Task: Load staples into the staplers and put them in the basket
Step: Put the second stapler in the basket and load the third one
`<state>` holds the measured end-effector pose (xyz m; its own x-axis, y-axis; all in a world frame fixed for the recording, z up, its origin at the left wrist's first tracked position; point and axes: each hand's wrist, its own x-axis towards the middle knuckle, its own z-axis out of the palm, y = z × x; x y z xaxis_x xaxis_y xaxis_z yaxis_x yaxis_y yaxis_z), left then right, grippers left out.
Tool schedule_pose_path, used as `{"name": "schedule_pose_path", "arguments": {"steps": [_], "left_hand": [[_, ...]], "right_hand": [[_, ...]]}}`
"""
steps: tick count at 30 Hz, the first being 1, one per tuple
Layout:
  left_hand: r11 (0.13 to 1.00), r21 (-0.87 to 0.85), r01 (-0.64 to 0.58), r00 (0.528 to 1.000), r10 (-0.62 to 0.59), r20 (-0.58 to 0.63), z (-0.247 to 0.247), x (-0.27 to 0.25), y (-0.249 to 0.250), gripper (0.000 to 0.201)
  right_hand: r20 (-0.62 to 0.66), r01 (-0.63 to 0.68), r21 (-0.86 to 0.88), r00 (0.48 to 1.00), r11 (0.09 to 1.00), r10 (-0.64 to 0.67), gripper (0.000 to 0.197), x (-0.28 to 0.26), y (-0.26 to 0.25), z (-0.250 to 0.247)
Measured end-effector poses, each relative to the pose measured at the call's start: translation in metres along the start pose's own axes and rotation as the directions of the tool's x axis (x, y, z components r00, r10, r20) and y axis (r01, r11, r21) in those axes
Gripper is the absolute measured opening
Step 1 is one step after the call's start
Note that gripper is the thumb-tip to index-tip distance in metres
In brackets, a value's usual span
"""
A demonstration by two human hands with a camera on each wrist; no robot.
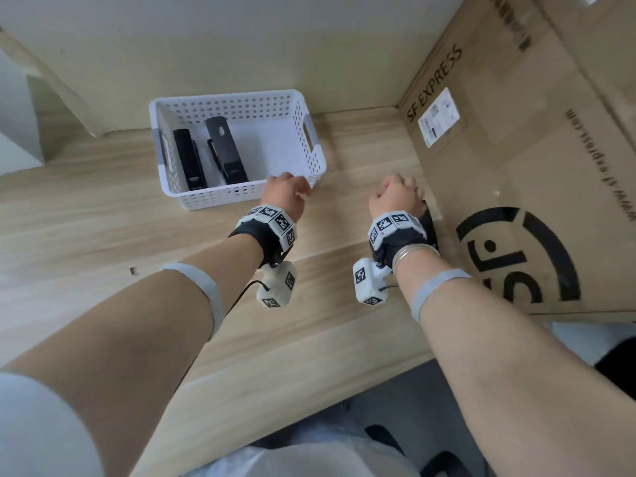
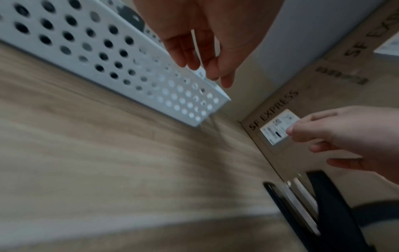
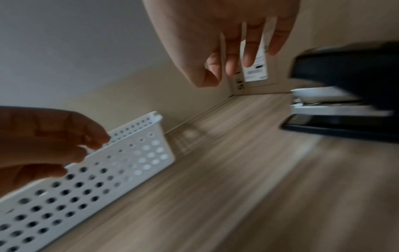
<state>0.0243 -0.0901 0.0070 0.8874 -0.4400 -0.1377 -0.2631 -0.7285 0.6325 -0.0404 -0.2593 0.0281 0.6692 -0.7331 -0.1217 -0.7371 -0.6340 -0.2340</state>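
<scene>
A white perforated basket [image 1: 220,197] stands on the wooden table with two black staplers [image 1: 190,160] [image 1: 229,151] lying inside. My left hand [image 1: 287,189] hovers at the basket's near right corner; the left wrist view shows this hand [image 2: 202,56] with loosely hanging fingers that hold nothing. A third black stapler [image 3: 345,71] lies on the table against the cardboard box, its top raised and the silver magazine showing. My right hand [image 1: 397,194] is just above it, and in the right wrist view the same hand [image 3: 233,59] has relaxed, empty fingers.
A large cardboard box [image 1: 516,166] marked SF EXPRESS walls off the right side of the table [image 1: 137,235]. A pale wall runs behind the basket. The table's near edge lies below my forearms.
</scene>
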Motion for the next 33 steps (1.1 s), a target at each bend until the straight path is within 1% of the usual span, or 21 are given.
{"name": "schedule_pose_path", "arguments": {"steps": [3, 4, 6, 8, 10, 12, 14, 16, 18, 21, 23, 25, 28, 30, 33], "left_hand": [[1.000, -0.004, -0.028, 0.997, 0.028, 0.074, 0.026, -0.007, 0.013, 0.032], [0.999, 0.000, -0.035, 0.996, 0.034, 0.087, 0.033, -0.009, 0.016, 0.032], [0.999, 0.002, -0.034, 0.993, 0.034, 0.111, 0.044, -0.014, 0.020, 0.032], [1.000, 0.002, -0.031, 0.990, 0.031, 0.135, 0.051, -0.017, 0.021, 0.032], [1.000, 0.012, -0.024, 0.988, 0.021, 0.155, 0.055, -0.019, 0.019, 0.032], [1.000, 0.015, 0.003, 0.986, -0.006, 0.169, 0.055, -0.020, 0.016, 0.033], [0.999, 0.010, 0.035, 0.983, -0.036, 0.181, 0.051, -0.020, 0.012, 0.035], [0.999, -0.008, 0.048, 0.977, -0.045, 0.206, 0.046, -0.022, 0.005, 0.039], [0.997, -0.031, 0.067, 0.975, -0.059, 0.212, 0.038, -0.026, -0.007, 0.045], [0.992, -0.037, 0.124, 0.976, -0.116, 0.183, 0.024, -0.034, -0.030, 0.054], [0.988, -0.029, 0.155, 0.977, -0.149, 0.155, 0.015, -0.041, -0.047, 0.055], [0.985, -0.030, 0.168, 0.978, -0.163, 0.126, 0.006, -0.051, -0.063, 0.051], [0.983, -0.022, 0.185, 0.981, -0.183, 0.071, -0.007, -0.066, -0.086, 0.035], [0.980, 0.013, 0.197, 0.978, -0.198, 0.069, -0.014, -0.075, -0.098, 0.028], [0.972, 0.050, 0.228, 0.970, -0.231, 0.079, -0.020, -0.088, -0.114, 0.027]], "right_hand": [[-0.019, -0.049, -0.022, 0.999, 0.999, 0.048, 0.040, 0.001, 0.040, -0.004], [0.002, -0.074, -0.011, 0.997, 0.997, 0.074, 0.045, 0.002, 0.049, -0.004], [0.086, -0.147, 0.019, 0.986, 0.989, 0.145, 0.053, 0.002, 0.062, -0.005], [0.146, -0.193, 0.013, 0.971, 0.981, 0.189, 0.049, 0.004, 0.068, -0.008], [0.168, -0.192, -0.007, 0.967, 0.981, 0.190, 0.042, 0.006, 0.071, -0.011], [0.171, -0.173, -0.007, 0.970, 0.985, 0.172, 0.037, 0.005, 0.067, -0.012], [0.163, -0.133, 0.060, 0.979, 0.989, 0.122, 0.038, 0.001, 0.055, -0.009], [0.159, -0.034, 0.113, 0.987, 0.993, 0.015, 0.042, -0.007, 0.039, -0.004], [0.200, 0.114, 0.094, 0.971, 0.989, -0.131, 0.045, -0.018, 0.020, 0.000], [0.273, 0.335, 0.075, 0.899, 0.939, -0.342, 0.045, -0.037, -0.015, 0.003], [0.324, 0.465, 0.068, 0.827, 0.883, -0.460, 0.044, -0.050, -0.038, 0.007], [0.370, 0.575, 0.054, 0.748, 0.817, -0.551, 0.043, -0.065, -0.059, 0.013], [0.420, 0.679, 0.040, 0.654, 0.733, -0.629, 0.043, -0.086, -0.082, 0.020], [0.450, 0.713, 0.036, 0.614, 0.700, -0.648, 0.044, -0.099, -0.091, 0.027], [0.480, 0.749, 0.050, 0.563, 0.661, -0.673, 0.039, -0.115, -0.099, 0.038]]}}
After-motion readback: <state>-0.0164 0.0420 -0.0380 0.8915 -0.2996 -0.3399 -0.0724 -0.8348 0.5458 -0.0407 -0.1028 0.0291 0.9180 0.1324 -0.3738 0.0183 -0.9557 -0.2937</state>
